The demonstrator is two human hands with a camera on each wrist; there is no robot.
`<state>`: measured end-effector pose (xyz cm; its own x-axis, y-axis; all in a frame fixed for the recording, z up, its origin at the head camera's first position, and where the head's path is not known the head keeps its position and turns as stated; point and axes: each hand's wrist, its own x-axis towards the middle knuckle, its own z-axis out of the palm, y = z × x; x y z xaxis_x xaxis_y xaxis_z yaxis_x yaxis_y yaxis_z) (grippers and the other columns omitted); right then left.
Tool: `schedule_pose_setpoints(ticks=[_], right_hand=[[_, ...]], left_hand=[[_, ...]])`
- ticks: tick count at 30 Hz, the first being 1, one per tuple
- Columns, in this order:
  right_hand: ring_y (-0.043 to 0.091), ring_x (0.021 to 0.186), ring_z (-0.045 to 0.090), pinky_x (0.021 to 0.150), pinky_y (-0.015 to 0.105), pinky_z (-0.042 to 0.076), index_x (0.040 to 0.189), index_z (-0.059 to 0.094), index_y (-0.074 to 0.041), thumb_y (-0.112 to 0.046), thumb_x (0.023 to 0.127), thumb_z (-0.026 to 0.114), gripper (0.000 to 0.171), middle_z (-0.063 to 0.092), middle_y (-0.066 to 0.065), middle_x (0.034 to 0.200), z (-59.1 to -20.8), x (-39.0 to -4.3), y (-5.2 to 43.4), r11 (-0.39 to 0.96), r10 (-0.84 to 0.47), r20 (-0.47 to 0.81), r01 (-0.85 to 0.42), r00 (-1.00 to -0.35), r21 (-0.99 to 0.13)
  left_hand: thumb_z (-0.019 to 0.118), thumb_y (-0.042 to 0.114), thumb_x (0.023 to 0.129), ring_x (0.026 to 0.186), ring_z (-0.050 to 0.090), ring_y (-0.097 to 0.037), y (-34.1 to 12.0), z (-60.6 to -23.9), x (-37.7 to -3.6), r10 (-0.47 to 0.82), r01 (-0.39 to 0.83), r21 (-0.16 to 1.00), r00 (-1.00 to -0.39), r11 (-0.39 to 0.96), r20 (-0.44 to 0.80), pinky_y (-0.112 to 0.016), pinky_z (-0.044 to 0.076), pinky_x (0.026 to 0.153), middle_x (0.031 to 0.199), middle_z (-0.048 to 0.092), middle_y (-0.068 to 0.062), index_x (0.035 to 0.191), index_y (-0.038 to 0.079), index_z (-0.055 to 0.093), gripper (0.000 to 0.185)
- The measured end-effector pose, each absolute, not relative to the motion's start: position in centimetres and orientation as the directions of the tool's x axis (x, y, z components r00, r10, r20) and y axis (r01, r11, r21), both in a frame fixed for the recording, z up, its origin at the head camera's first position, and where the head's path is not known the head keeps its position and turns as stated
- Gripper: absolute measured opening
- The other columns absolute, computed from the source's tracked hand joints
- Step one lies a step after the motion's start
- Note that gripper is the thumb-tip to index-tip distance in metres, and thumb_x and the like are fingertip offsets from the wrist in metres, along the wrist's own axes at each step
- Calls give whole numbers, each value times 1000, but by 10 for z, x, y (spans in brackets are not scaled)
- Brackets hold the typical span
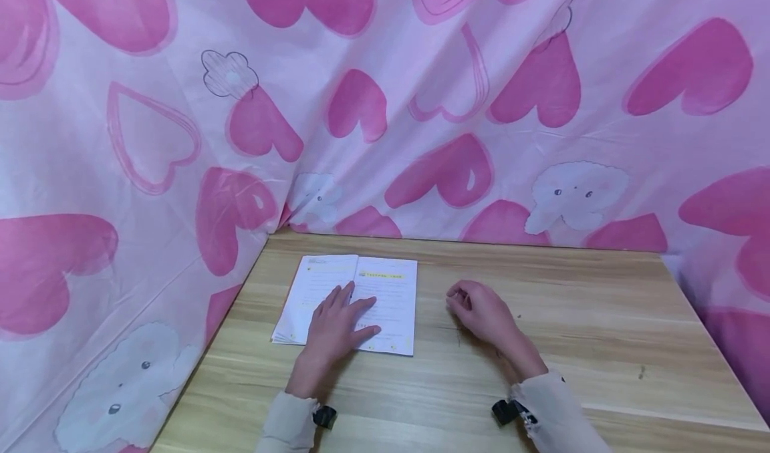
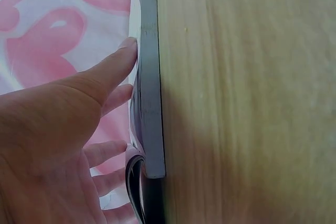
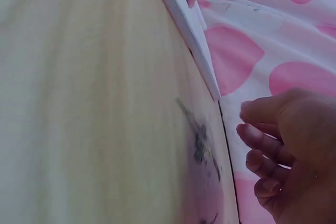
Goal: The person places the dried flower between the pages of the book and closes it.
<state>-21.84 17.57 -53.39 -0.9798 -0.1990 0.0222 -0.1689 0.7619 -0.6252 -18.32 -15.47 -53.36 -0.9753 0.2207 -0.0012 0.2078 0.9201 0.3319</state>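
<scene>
An open booklet (image 1: 385, 292) with printed text and a yellow heading lies on the wooden table (image 1: 601, 319) near the back left corner. My left hand (image 1: 337, 323) lies flat on its pages with straight, spread fingers; the left wrist view shows those fingers (image 2: 113, 69) pressing on the booklet's edge (image 2: 149, 103). My right hand (image 1: 481, 313) rests on the bare table to the right of the booklet, its fingers (image 3: 262, 150) loosely curled and holding nothing. The booklet's edge (image 3: 184, 24) appears in the right wrist view, apart from that hand.
A pink sheet with hearts and white cartoon animals (image 1: 421, 105) hangs behind the table and along its left side. Dark marks (image 3: 199, 140) stain the wood near my right hand. The table's right edge (image 1: 710, 333) meets more pink cloth.
</scene>
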Motion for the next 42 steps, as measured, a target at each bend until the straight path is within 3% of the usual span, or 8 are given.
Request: schedule_pose_setpoints(ticks=[3,8,14,26,30,36,42], right_hand=[[12,76,56,69,29,49,102,75,-22,-27,101,79,7,64,-7,83,-537,-208,183,785,-212,2,-171,-977,-596],[11,72,52,64,28,43,92,72,-25,-36,95,85,17,59,-8,77,-537,-190,191,822,-221,-38,-165,-975,-545],[10,71,49,64,29,40,90,69,-24,-46,90,88,29,56,-7,77,-538,-177,196,864,-236,-37,-193,-971,-465],[9,82,56,72,32,48,112,79,-19,-28,97,84,18,66,-7,93,-542,-177,195,863,-247,44,-240,-968,-445],[9,83,58,74,32,51,107,77,-19,-30,95,85,18,67,-6,95,-542,-176,199,859,-221,48,-218,-974,-463],[9,78,53,69,29,46,95,76,-21,-32,92,88,16,63,-8,86,-538,-172,207,868,-214,-2,-189,-977,-460],[7,78,56,70,29,49,95,78,-22,-25,96,84,7,66,-9,87,-540,-172,207,875,-205,-10,-179,-979,-450]], left_hand=[[78,61,93,165,28,-45,-155,-534,-184,222,208,330,-975,921,-4,-75,33,124,176,36,-13,151,36,64,64],[77,61,94,165,28,-46,-156,-535,-184,229,216,331,-973,919,0,-75,33,124,176,36,-13,151,36,64,64],[77,61,94,165,27,-45,-157,-536,-183,230,218,337,-973,916,4,-75,32,125,177,36,-13,152,35,64,65],[75,62,95,165,27,-46,-158,-538,-183,241,231,345,-970,910,14,-75,32,124,177,35,-14,152,35,63,65],[75,63,95,165,26,-45,-158,-538,-183,240,225,351,-971,909,0,-75,31,125,177,34,-14,153,35,63,65],[75,62,95,164,28,-46,-159,-539,-183,245,231,343,-970,911,1,-75,33,124,177,35,-15,153,35,63,65],[74,63,95,166,26,-44,-159,-540,-183,234,221,341,-972,914,1,-74,31,125,178,33,-13,153,37,62,65]])
